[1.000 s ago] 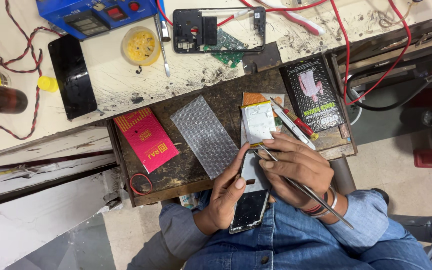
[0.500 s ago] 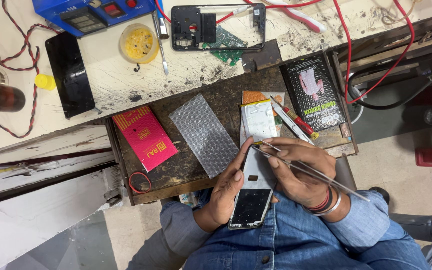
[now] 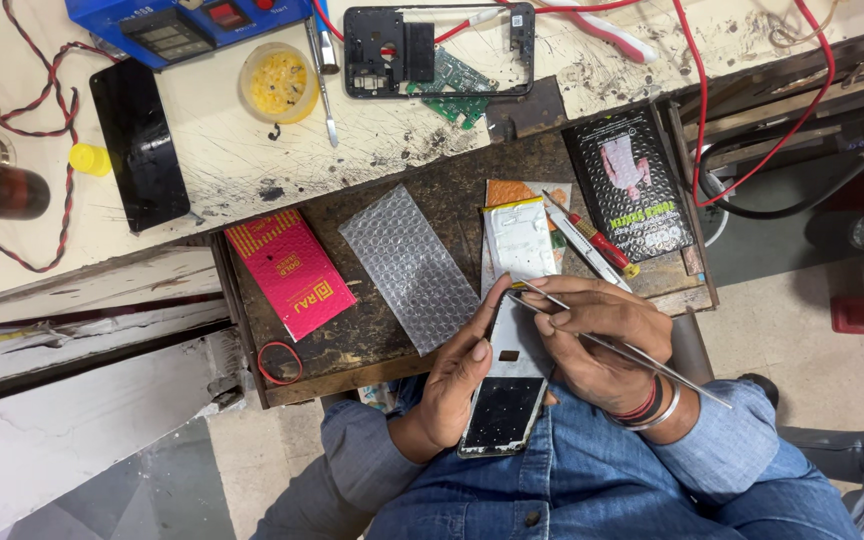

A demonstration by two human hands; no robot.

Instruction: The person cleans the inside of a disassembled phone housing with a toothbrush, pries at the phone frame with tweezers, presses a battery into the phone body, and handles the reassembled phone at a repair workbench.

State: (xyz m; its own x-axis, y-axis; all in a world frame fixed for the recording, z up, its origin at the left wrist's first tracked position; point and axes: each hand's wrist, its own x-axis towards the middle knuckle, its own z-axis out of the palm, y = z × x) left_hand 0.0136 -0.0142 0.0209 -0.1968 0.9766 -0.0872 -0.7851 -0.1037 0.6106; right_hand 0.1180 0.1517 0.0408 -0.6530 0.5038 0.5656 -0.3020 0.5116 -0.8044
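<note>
Presently: left hand (image 3: 457,385) clasps an opened phone (image 3: 505,385) over the lap, at the drawer (image 3: 352,340) edge. Right hand (image 3: 597,335) pinches metal tweezers (image 3: 622,347), tip on the phone's upper end. Nearby in drawer: bubble-wrap sheet (image 3: 410,265), pink packet (image 3: 290,272), red-handled screwdriver (image 3: 592,240).

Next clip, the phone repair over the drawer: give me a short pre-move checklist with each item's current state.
1. Left hand grips the opened phone body along its edge: ok.
2. Right hand holds the thin metal tweezers: ok.
3. Tweezer tip meets the phone's upper end: ok.
4. What the tip grips: cannot tell.
5. Clear bubble-wrap sheet and pink flat packet lie apart from the hands: ok.
</note>
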